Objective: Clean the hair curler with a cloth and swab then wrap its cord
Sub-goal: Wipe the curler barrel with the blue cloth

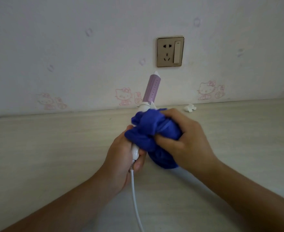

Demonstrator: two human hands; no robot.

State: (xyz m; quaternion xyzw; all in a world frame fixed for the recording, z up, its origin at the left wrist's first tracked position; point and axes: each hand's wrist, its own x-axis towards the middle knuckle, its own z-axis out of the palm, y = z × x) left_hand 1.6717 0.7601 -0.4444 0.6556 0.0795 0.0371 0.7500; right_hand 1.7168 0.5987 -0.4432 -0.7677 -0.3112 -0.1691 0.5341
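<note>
The hair curler (152, 88) has a lilac barrel and a white body, and it points up and away over the table. My left hand (121, 158) grips its white handle near the cord end. A blue cloth (153, 133) is bunched around the middle of the curler. My right hand (184, 139) grips that cloth, with fingers curled into its folds. The white cord (135, 198) runs from the handle down towards me and out of the bottom of the view. No swab is in view.
A pale wood-grain table (54, 148) meets a white wall with pink cartoon-cat stickers. A gold wall socket with a switch (170, 51) is above the curler tip. A small crumpled white scrap (190, 108) lies at the table's back edge on the right.
</note>
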